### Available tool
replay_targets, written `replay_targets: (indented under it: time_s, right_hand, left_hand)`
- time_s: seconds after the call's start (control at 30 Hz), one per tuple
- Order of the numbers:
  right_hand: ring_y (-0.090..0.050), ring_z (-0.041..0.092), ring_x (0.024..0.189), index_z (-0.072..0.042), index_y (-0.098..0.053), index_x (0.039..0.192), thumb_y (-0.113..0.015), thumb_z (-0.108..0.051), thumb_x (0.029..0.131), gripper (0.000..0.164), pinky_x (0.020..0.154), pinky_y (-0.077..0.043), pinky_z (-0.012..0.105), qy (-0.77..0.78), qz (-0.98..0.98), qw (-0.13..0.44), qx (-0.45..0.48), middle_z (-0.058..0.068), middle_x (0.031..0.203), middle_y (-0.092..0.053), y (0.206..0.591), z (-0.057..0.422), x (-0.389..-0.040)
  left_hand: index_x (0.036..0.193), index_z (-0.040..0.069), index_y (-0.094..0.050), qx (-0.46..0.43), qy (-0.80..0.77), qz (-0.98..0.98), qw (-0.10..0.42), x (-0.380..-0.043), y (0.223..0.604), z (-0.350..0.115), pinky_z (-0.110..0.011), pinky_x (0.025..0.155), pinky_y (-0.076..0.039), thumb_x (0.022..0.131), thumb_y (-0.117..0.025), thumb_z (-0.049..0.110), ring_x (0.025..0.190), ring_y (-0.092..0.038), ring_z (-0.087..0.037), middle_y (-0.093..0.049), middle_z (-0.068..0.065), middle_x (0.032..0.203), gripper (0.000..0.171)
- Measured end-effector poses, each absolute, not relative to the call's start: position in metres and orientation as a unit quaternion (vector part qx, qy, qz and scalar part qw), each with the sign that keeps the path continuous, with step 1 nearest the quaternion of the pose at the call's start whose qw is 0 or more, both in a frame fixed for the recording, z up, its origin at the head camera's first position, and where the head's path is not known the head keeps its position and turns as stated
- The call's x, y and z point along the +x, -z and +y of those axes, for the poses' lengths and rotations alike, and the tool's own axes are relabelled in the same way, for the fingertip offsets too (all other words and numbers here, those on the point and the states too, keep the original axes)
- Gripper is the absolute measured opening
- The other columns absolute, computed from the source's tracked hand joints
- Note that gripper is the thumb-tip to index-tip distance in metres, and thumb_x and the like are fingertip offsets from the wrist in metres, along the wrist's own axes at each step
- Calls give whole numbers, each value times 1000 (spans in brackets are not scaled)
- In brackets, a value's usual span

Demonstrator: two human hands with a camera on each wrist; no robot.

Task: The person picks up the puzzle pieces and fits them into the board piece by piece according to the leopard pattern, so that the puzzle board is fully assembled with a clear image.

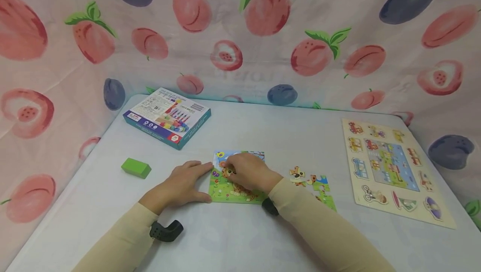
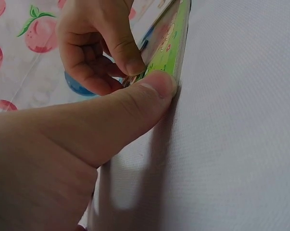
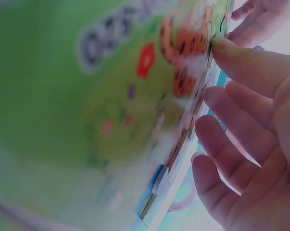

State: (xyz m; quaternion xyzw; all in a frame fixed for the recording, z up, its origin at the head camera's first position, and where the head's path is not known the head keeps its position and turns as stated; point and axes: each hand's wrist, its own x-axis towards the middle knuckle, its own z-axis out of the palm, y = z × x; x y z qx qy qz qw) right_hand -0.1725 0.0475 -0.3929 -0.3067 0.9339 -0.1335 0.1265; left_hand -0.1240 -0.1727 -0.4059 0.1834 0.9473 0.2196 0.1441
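Observation:
A jigsaw puzzle board (image 1: 221, 194) with a spotted cartoon animal on green grass lies flat on the table. My left hand (image 1: 182, 184) is at its left side, fingers mostly straight, with the thumb (image 2: 159, 84) touching the near corner. Over the upper middle of the board, my right hand (image 1: 249, 171) bends its fingers and pinches a small puzzle piece (image 2: 132, 79) at the surface, largely hidden by the fingertips. In the right wrist view the right thumb (image 3: 226, 50) meets the picture's edge. Loose puzzle pieces (image 1: 297, 174) lie right of the board, partly behind the right forearm.
A green block (image 1: 136, 168) lies at the left. Behind it is a flat printed box (image 1: 167, 117). On the right rests a wooden peg board with vehicle pictures (image 1: 398, 171). A fruit-patterned cloth (image 1: 255, 75) rises behind the table.

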Motion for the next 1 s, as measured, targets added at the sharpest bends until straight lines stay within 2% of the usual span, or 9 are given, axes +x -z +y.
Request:
replay_targets:
  time_s: [0.13,0.4,0.7,1.0]
  right_hand:
    - [-54,17,84,-14,-67,102,-74,-27,92,18,79,-48,34,115,935,116,-314,-7,88,-63,392,46,-172]
    - [-59,21,107,-11,-67,124,-77,-32,90,41,95,-49,37,138,943,121,-278,1,115,-68,393,46,-173]
    - [-60,21,107,-12,-67,125,-77,-34,90,43,94,-49,38,144,942,122,-276,1,117,-68,394,47,-174]
    - [-59,21,113,-12,-65,131,-73,-35,91,47,100,-47,41,160,935,143,-283,2,124,-67,388,58,-173]
  left_hand:
    - [151,11,-46,190,-218,948,136,-125,408,-173,-62,109,-31,78,-85,42,140,-35,-39,-49,-13,148,88]
    - [150,12,-47,191,-220,947,134,-124,410,-174,-64,108,-32,77,-85,43,139,-36,-39,-50,-15,147,88]
    - [151,12,-46,183,-221,947,142,-125,408,-173,-63,108,-32,78,-85,42,140,-35,-41,-47,-17,148,88]
    - [150,12,-47,183,-224,946,143,-124,408,-174,-64,107,-32,78,-85,43,139,-36,-42,-47,-18,148,87]
